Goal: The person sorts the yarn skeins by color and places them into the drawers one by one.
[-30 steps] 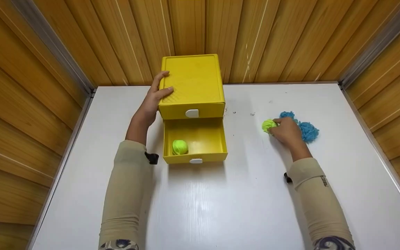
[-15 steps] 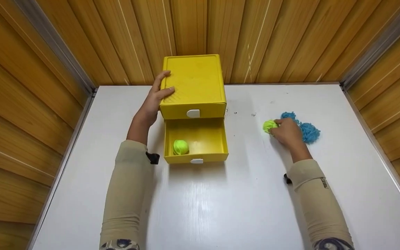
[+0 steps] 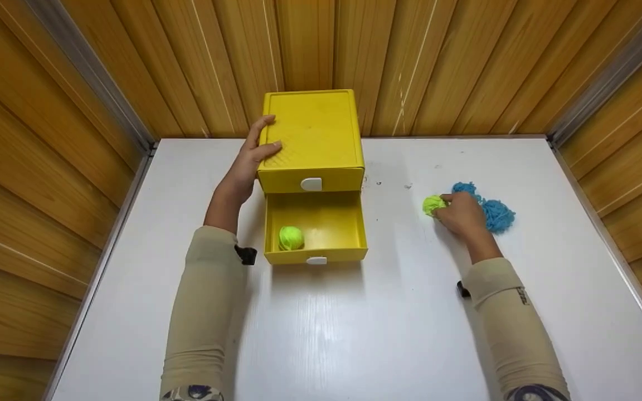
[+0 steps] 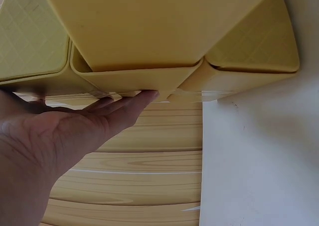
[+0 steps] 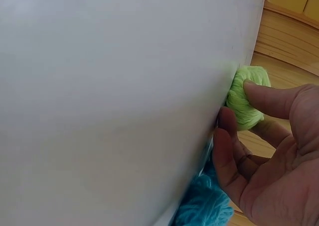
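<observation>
A yellow two-drawer cabinet [image 3: 312, 131] stands at the back of the white table, its lower drawer [image 3: 335, 223] pulled out. Inside the drawer's left front corner lies a neon yellow-green yarn ball [image 3: 291, 238]. My left hand [image 3: 246, 161] rests against the cabinet's left side, with two fingertips on its top; in the left wrist view its fingers [image 4: 132, 104] lie fairly straight along the yellow wall. My right hand [image 3: 462, 214] pinches another yellow-green yarn ball [image 5: 249, 99] between thumb and fingers, close to the table. Blue yarn balls [image 3: 498, 216] sit beside and behind that hand, partly hidden.
The white tabletop [image 3: 343, 334] is bounded by wood-patterned panels [image 3: 410, 67] at the back and both sides. The upper drawer [image 3: 332, 180] is closed, with a white handle. Small dark specks mark the table right of the cabinet.
</observation>
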`<state>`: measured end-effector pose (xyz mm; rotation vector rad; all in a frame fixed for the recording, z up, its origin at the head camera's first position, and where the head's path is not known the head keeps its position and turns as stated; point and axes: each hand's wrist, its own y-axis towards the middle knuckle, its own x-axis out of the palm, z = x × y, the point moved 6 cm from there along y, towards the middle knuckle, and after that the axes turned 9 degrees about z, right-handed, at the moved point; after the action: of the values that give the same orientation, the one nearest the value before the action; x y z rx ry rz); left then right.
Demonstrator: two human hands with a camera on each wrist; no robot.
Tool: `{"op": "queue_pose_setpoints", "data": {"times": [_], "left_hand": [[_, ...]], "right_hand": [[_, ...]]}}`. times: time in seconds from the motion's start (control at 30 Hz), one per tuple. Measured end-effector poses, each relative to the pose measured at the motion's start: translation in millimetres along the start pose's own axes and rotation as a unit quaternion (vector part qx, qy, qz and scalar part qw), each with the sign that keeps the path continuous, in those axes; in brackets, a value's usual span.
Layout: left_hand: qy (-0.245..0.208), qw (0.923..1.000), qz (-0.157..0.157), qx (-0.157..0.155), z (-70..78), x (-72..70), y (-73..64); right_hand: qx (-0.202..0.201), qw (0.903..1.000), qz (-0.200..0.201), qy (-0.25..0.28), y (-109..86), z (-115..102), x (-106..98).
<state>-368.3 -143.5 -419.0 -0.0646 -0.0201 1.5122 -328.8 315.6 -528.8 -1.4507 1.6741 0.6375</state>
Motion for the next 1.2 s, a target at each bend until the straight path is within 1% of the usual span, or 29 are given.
{"op": "queue_pose_setpoints", "data": {"times": [0.1, 0.23, 0.47, 0.73, 1.03, 1.2], "left_hand": [[-0.002, 1.0000, -0.002, -0.001, -0.3, -0.1, -0.4], [0.000, 1.0000, 0.002, -0.003, -0.2, -1.3, -1.0], [0.005, 1.0000, 0.004, -0.006, 0.2, -1.4, -1.4], [0.004, 1.0000, 0.002, -0.005, 0.3, -1.4, -0.9], [0.010, 0.9999, 0.003, -0.003, 0.3, -1.7, -0.9], [0.004, 1.0000, 0.003, -0.001, -0.9, -1.0, -0.5]], "right_hand": [[-0.004, 1.0000, -0.001, 0.000, 0.5, 0.4, 0.3], [0.004, 0.9999, -0.007, 0.012, 0.8, 1.6, 1.3], [0.021, 0.9984, -0.016, 0.050, 0.5, 4.7, 3.4], [0.026, 0.9975, -0.026, 0.061, 0.9, 6.2, 4.8], [0.029, 0.9944, -0.051, 0.088, 4.5, 8.3, 3.1], [0.037, 0.9923, -0.061, 0.102, 5.3, 12.7, -0.1]]}}
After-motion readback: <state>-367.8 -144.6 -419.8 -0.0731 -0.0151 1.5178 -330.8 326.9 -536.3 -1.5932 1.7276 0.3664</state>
